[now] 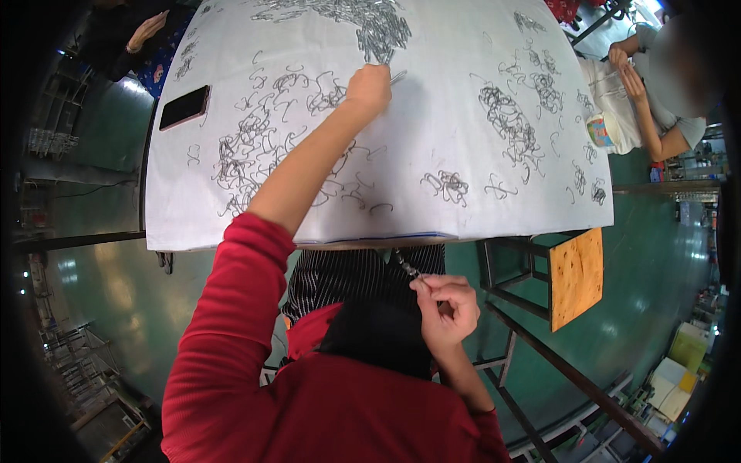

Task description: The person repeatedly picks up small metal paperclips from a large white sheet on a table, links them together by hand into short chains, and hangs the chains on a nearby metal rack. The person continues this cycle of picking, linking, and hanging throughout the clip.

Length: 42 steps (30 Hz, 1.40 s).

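Observation:
My left hand [370,87] reaches across the white-covered table [432,139], its fingers curled down at the near end of a dense pile of thin grey metal pieces [382,32]. Its fingertips are hidden, so whatever they grip does not show. One or two loose pieces lie beside its knuckles. Below the table's front edge, over my lap, my right hand [449,309] pinches a short, narrow, shiny metal piece [408,267] between thumb and forefinger. Scattered S-shaped wire hooks [255,147] lie around my left forearm.
A dark phone [184,107] lies at the table's left. More hook heaps [509,123] spread to the right. Co-workers' hands [147,31] [633,81] show at both sides, with a colourful tub [599,131] at right. A wooden-topped stool [575,279] stands right of me.

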Tool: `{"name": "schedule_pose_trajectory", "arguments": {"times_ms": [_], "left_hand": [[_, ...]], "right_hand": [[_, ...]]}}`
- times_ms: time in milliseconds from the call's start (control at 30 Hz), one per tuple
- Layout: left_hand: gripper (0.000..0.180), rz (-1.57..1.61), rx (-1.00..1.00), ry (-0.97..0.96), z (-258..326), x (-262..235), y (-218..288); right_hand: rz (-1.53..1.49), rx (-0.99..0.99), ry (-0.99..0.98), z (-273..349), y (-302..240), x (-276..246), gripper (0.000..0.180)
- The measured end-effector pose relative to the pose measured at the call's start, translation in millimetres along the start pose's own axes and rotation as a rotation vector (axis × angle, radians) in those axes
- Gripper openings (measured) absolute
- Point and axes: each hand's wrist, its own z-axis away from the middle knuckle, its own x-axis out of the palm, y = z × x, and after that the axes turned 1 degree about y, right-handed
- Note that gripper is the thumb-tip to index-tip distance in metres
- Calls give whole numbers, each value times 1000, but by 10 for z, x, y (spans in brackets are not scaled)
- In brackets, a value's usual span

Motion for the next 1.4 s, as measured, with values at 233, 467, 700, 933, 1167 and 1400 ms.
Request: {"name": "schedule_pose_trajectory", "arguments": {"times_ms": [233, 467, 700, 933, 1167, 1400], "left_hand": [[10, 1019, -12, -276, 1855, -754, 389], [8, 1140, 8, -228, 2579, -1012, 633], [12, 1057, 126, -139, 2752, -1070, 587], [17, 968, 253, 76, 2848, -865, 417], [18, 907, 251, 126, 2951, -743, 249], [13, 956, 236, 156, 2944, -665, 163]], "right_hand": [[74, -67, -11, 10, 117, 44, 27], [145, -101, 6, 40, 122, 62, 26], [169, -72, -83, 159, 69, 82, 23], [85, -126, -79, 98, 223, 88, 24], [359, 82, -392, -884, 551, 594, 6], [776, -170, -613, -1492, 1133, 1512, 21]]}}
